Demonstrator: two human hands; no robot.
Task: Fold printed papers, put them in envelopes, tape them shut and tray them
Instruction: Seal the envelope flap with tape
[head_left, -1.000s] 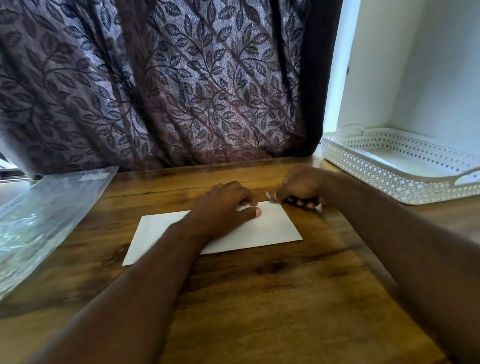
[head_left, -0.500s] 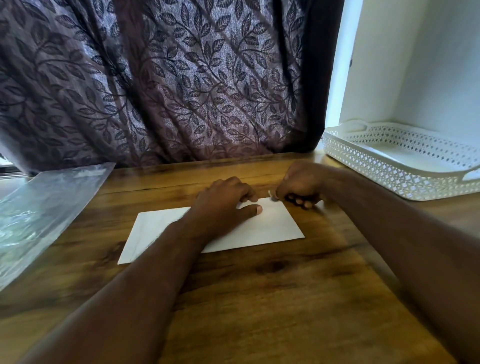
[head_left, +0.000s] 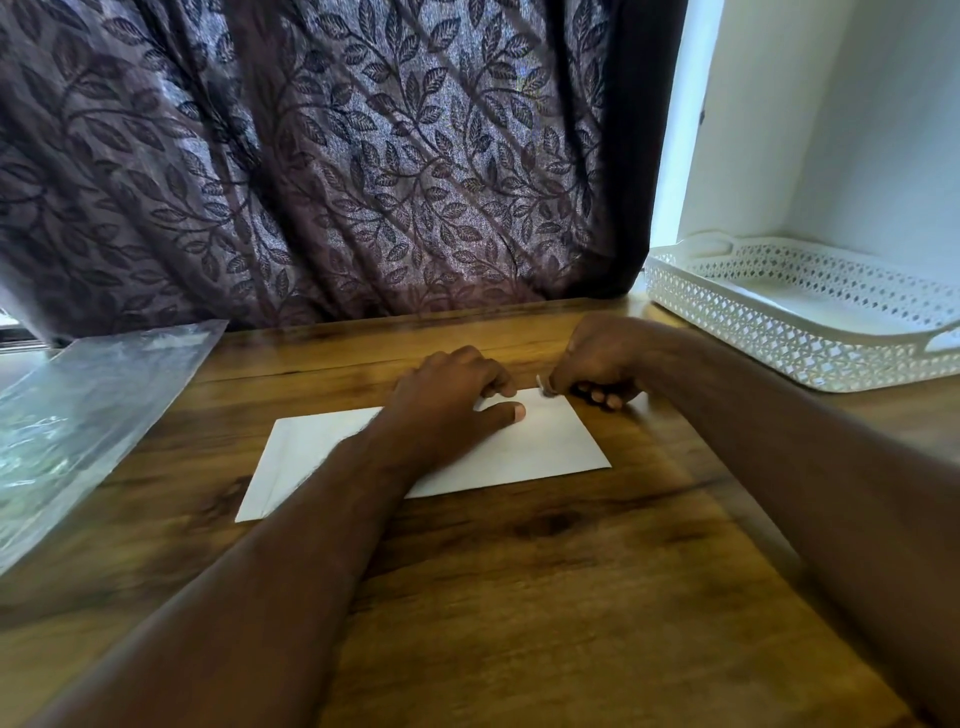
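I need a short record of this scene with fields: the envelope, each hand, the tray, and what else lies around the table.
envelope: white, flat on the wooden table
left hand: presses on the envelope, thumb flat on it
right hand: pinches a small pale piece at the envelope's far right corner; perhaps tape, too small to tell
tray: white lattice, on the right, apart from the envelope
left side: clear plastic sheet at the table's edge
behind: leaf-patterned curtain
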